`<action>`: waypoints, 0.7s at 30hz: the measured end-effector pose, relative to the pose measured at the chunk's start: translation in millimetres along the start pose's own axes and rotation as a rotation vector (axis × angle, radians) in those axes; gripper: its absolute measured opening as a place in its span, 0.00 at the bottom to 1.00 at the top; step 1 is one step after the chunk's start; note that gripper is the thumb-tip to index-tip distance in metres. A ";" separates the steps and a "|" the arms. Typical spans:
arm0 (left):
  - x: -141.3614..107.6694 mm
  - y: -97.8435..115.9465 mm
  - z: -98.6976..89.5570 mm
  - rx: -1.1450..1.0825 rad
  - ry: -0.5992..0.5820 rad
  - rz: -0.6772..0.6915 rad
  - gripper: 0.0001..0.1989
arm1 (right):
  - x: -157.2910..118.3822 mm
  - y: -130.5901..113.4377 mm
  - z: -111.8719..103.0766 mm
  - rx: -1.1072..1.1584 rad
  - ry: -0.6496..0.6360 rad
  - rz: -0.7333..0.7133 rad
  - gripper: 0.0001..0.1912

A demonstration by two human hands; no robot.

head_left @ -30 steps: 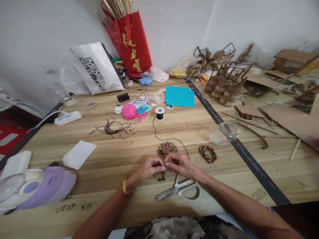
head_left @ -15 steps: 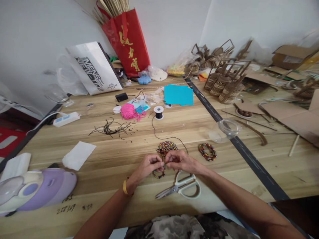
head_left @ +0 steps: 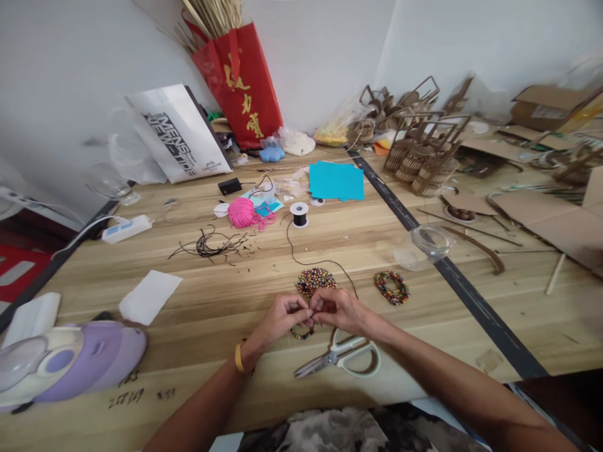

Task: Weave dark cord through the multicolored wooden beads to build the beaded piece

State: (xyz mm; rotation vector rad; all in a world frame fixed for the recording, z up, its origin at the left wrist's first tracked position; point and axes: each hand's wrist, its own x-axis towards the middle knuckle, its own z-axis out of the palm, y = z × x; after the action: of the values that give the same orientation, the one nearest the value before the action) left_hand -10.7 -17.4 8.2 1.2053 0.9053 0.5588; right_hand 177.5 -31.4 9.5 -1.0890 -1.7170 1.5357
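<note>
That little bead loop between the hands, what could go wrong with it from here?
The bead loop hangs from pinched fingertips of the left hand and right hand; a slip might spill beads into the loose bead pile. The black cord trails to its spool, so a tug could drag it. Scissors lie under the right wrist.

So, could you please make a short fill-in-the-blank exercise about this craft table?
1. Both hands, the left hand and the right hand, pinch a loop of ____.
2. The white-handled ____ lie just near the right hand.
3. The black cord runs back to a small ____ beside the pink yarn.
4. The left wrist wears a ____ bangle.

Missing words: beads; scissors; spool; yellow
</note>
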 end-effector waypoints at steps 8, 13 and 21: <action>0.5 -5.6 -0.1 0.032 -0.008 0.034 0.20 | -1.8 -8.5 -0.4 -0.216 0.059 -0.090 0.09; -0.2 -6.0 3.5 0.174 0.022 0.117 0.18 | -2.7 -10.7 0.7 -0.315 0.077 -0.126 0.10; 1.0 -6.7 -0.4 0.059 -0.071 0.026 0.19 | -5.1 -13.6 0.3 -0.396 0.027 -0.279 0.11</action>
State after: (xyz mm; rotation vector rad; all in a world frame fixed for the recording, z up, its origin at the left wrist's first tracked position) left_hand -11.2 -18.4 1.5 1.2839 0.8515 0.5099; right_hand 177.1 -36.0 23.3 -0.9939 -2.1088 1.0324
